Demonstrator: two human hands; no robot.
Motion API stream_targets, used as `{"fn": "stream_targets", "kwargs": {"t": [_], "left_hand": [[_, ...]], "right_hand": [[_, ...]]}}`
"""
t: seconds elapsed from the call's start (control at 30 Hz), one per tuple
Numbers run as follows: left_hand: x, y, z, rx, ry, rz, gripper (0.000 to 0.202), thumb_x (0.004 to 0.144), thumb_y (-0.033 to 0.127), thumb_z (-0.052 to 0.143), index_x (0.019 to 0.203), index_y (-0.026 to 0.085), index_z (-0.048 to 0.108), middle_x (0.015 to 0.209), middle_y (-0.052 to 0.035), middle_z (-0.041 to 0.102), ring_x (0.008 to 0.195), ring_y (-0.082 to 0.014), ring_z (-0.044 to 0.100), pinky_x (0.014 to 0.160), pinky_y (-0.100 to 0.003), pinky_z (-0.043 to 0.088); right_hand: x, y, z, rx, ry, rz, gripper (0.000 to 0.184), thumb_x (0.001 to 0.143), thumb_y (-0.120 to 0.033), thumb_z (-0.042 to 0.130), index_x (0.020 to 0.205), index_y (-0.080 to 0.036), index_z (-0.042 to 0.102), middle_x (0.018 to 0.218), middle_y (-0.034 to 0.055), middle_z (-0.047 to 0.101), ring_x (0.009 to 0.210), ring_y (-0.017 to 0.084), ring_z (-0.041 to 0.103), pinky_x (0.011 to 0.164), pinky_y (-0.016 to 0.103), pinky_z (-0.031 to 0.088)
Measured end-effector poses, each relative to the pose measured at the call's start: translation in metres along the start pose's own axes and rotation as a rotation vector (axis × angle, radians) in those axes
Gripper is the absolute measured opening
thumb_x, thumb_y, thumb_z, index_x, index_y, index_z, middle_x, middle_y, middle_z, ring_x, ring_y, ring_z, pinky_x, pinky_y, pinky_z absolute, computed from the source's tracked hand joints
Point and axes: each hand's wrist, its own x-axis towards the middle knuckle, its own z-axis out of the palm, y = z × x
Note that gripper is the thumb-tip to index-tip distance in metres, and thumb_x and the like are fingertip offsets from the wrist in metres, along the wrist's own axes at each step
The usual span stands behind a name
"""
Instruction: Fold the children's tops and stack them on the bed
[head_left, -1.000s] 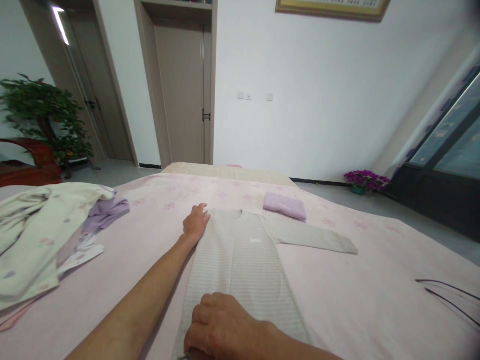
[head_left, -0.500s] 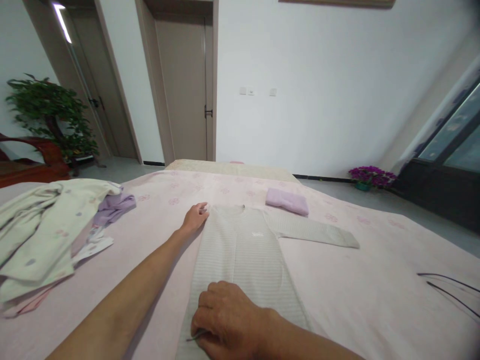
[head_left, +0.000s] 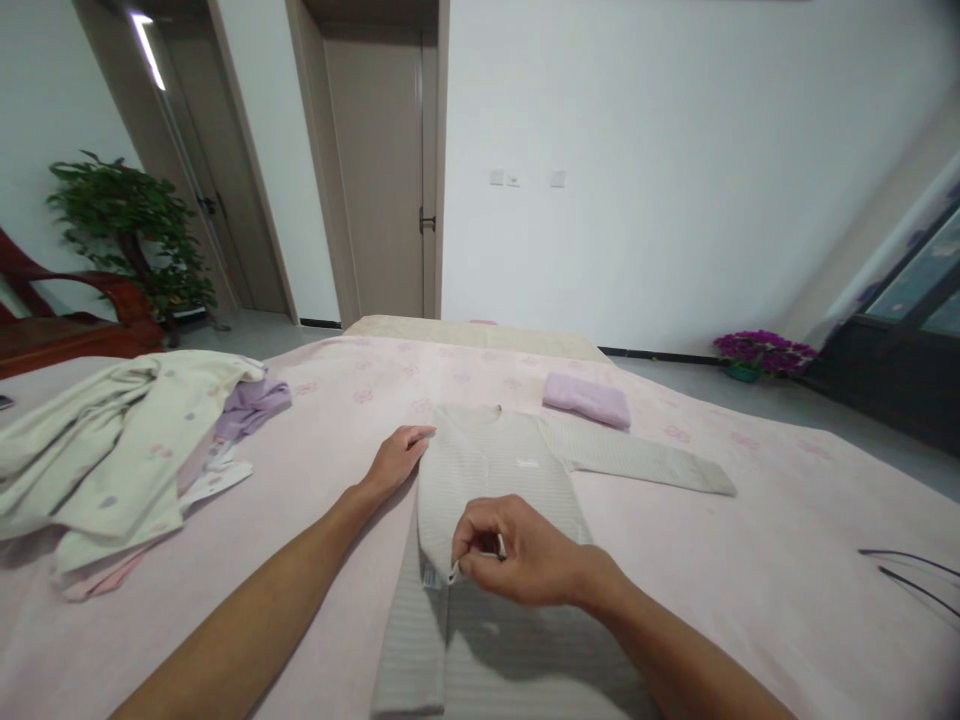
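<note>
A pale grey striped long-sleeved shirt (head_left: 487,460) lies on the pink bedspread, collar away from me. One sleeve (head_left: 645,460) stretches out to the right. My right hand (head_left: 517,550) pinches the shirt's lower left edge and holds it raised, so the cloth curves up and a small label (head_left: 430,577) shows beside the fingers. Under the lifted part, a striped strip (head_left: 412,640) that looks like the other sleeve points toward me. My left hand (head_left: 397,462) is at the left shoulder beside the collar, fingers closed together on the cloth edge; the fingertips are partly hidden.
A folded purple cloth (head_left: 586,400) sits beyond the right sleeve. To the left is a heap of clothes (head_left: 127,450), cream and purple pieces among them. Two thin dark rods (head_left: 915,590) enter at the right edge of the bedspread (head_left: 750,580). A wooden chair (head_left: 82,310) stands far left.
My right hand has lifted the shirt's lower edge and carried it away from me, uncovering the striped strip beneath. My left hand stays at the shoulder. The view has shifted slightly left.
</note>
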Motion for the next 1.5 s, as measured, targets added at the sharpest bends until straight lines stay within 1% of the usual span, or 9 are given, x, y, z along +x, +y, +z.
{"fn": "stream_targets", "kwargs": {"t": [0.13,0.33,0.47,0.7,1.0,1.17,1.3,1.43,1.5], "left_hand": [[0.002,0.002,0.003,0.032,-0.023,0.002,0.035,0.089,0.027,0.051,0.115,0.019,0.072,0.122,-0.006,0.07,0.111,-0.0207,0.065,0.101,-0.032,0.049],[0.01,0.005,0.009,0.106,-0.034,0.004,0.04,0.087,0.019,0.052,0.124,0.019,0.068,0.132,-0.0064,0.065,0.118,-0.0212,0.061,0.104,-0.032,0.046],[0.025,0.002,0.014,0.147,-0.034,0.01,0.044,0.087,0.017,0.051,0.129,0.018,0.065,0.137,-0.006,0.061,0.126,-0.0212,0.056,0.11,-0.032,0.041],[0.05,-0.005,0.026,0.186,-0.064,0.018,0.046,0.085,0.015,0.052,0.127,0.027,0.067,0.134,0.0017,0.065,0.125,-0.0187,0.058,0.107,-0.028,0.043],[0.053,-0.008,0.026,0.217,-0.072,0.013,0.04,0.086,0.024,0.058,0.125,0.027,0.068,0.135,-0.0029,0.063,0.126,-0.0231,0.055,0.111,-0.036,0.039],[0.054,-0.01,0.023,0.171,-0.063,0.009,0.035,0.084,0.029,0.063,0.117,0.028,0.072,0.131,-0.0024,0.066,0.125,-0.024,0.056,0.11,-0.038,0.04],[0.054,-0.011,0.021,0.108,-0.012,-0.002,0.031,0.083,0.028,0.063,0.112,0.026,0.074,0.125,-0.003,0.069,0.119,-0.0224,0.06,0.107,-0.036,0.044],[0.046,-0.01,0.015,0.074,0.127,-0.058,0.037,0.094,0.028,0.042,0.116,0.02,0.071,0.124,-0.0068,0.069,0.116,-0.0206,0.062,0.104,-0.037,0.048],[0.04,-0.006,0.013,0.075,0.18,-0.064,0.042,0.097,0.028,0.034,0.121,0.018,0.068,0.128,-0.0085,0.066,0.119,-0.0207,0.06,0.106,-0.038,0.047]], "right_hand": [[-0.002,-0.007,0.005,-0.037,-0.027,0.014,0.023,0.068,-0.007,0.054,0.08,-0.017,0.07,0.071,-0.0029,0.065,0.059,0.008,0.052,0.056,0.017,0.039],[-0.002,0.0,0.044,-0.245,-0.1,-0.038,0.022,0.07,-0.01,0.054,0.082,-0.018,0.071,0.077,-0.0002,0.068,0.067,0.011,0.057,0.064,0.02,0.041],[-0.003,0.008,0.058,-0.36,-0.104,-0.063,0.023,0.072,-0.013,0.054,0.086,-0.019,0.07,0.08,0.0014,0.07,0.073,0.013,0.059,0.069,0.022,0.041],[-0.002,0.012,0.064,-0.416,-0.069,-0.101,0.019,0.073,-0.015,0.056,0.086,-0.02,0.068,0.079,0.0011,0.068,0.072,0.013,0.057,0.068,0.023,0.038],[-0.002,0.015,0.069,-0.499,-0.12,-0.134,0.019,0.075,-0.018,0.056,0.089,-0.02,0.069,0.079,0.0021,0.068,0.073,0.016,0.058,0.067,0.026,0.038],[-0.001,0.017,0.067,-0.52,-0.208,-0.187,0.02,0.073,-0.019,0.058,0.09,-0.02,0.069,0.08,0.0017,0.068,0.075,0.017,0.059,0.07,0.027,0.04],[-0.001,0.019,0.066,-0.553,-0.218,-0.229,0.016,0.077,-0.024,0.06,0.091,-0.021,0.067,0.08,0.0004,0.066,0.075,0.016,0.057,0.069,0.026,0.039],[-0.002,0.019,0.065,-0.531,-0.203,-0.269,0.022,0.087,-0.042,0.061,0.086,-0.021,0.066,0.076,-0.0016,0.064,0.07,0.014,0.054,0.066,0.025,0.037],[0.0,0.018,0.063,-0.534,-0.147,-0.264,0.027,0.092,-0.042,0.055,0.078,-0.02,0.063,0.072,-0.0012,0.062,0.066,0.013,0.052,0.066,0.026,0.037]]}}
